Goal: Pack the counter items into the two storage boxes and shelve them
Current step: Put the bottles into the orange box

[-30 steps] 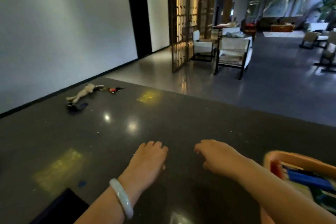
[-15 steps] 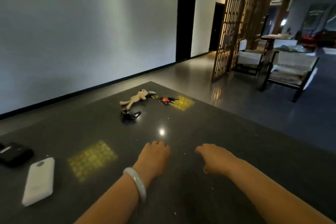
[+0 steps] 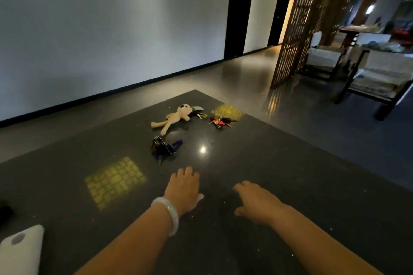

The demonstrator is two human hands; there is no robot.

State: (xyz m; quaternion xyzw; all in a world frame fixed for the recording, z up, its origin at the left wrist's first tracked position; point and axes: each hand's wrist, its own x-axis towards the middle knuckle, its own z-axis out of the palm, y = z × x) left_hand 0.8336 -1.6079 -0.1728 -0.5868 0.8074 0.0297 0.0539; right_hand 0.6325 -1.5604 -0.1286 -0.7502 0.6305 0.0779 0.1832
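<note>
I see the dark counter (image 3: 279, 174) filling the view, no boxes in frame. A white slab (image 3: 21, 250) lies at the near left edge, well apart from the rest. Far side: plush keyring (image 3: 173, 118), with a red key bunch (image 3: 220, 121) just beside it to the right, and a blue key bunch (image 3: 164, 147) nearer to me. Left hand (image 3: 184, 187), pale bangle (image 3: 167, 214) on the wrist, is extended over the counter, fingers loosely straight, holding nothing, closest to the blue bunch. Right hand (image 3: 257, 201) is relaxed, empty too. My read: we're at the gather step, reaching for keys. Next move calls for a forward reach and pinch on the blue bunch, then locating a box.
</note>
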